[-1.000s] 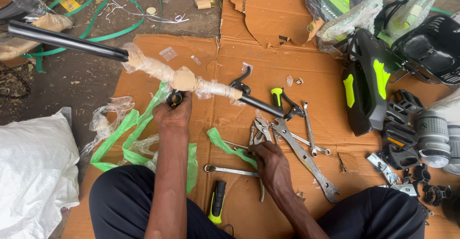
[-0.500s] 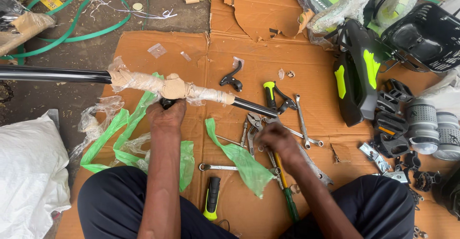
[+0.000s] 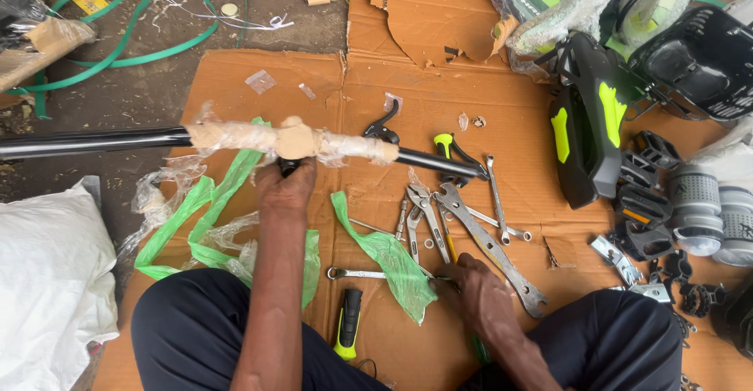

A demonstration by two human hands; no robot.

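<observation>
On flattened cardboard (image 3: 259,77) spread over bare ground, person seated, legs apart; left hand (image 3: 286,191) closed around a black tube (image 3: 94,141), gripping it from below at the stretch wrapped in tan paper and clear film (image 3: 290,138); tube lies roughly level, running from the far left edge to just above the tools; right hand (image 3: 482,289) low on the cardboard, fingers curled over the near end of a slim tool with a yellow and green shaft (image 3: 449,246), apparently gripping it, though the grip is partly hidden; green plastic strip (image 3: 388,258) lies just beside that hand; large adjustable wrench (image 3: 490,246), pliers (image 3: 420,214) and spanners close together between tube and right hand; black-and-yellow screwdriver (image 3: 347,324) between the knees; white sack (image 3: 47,281) at left, closed, contents not visible; black basket (image 3: 698,61) at upper right, inside hidden from this angle; two grey bottles (image 3: 710,210) lie side by side near the right edge.
</observation>
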